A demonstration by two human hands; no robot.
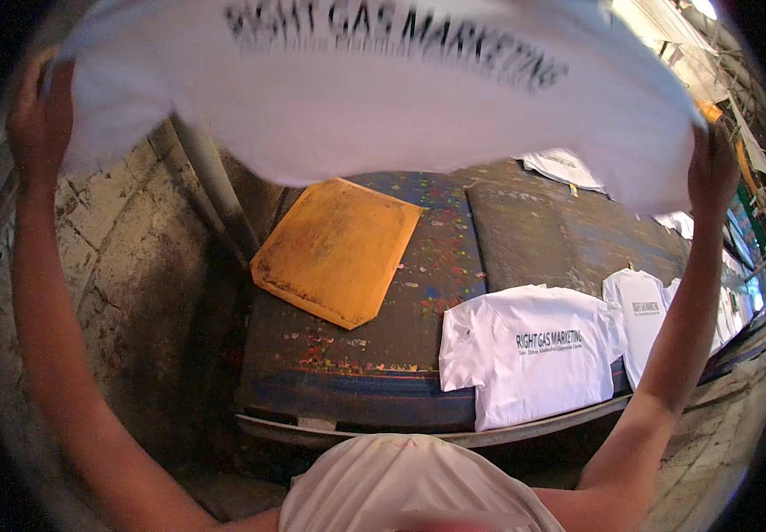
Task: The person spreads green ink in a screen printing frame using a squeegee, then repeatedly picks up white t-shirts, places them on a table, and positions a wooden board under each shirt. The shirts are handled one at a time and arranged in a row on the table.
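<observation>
A white T-shirt (383, 115) with dark printed lettering is stretched wide in the air between my raised hands, above the long dark table. My left hand (42, 115) grips the shirt's left end, fingers closed on the cloth. At the other end my right hand (713, 168) is closed on the fabric too. The shirt's upper part runs out of the picture, and its lower edge sags over the table. Below it lies an orange-yellow flat board (339, 253) with cut corners and dark stains.
Another printed white T-shirt (543, 350) lies at the near edge of the paint-spotted table (347, 355), with more white shirts (636, 306) in a row to its right. A grey post (214, 186) rises left of the table. A stone-block wall or floor (126, 239) lies further left.
</observation>
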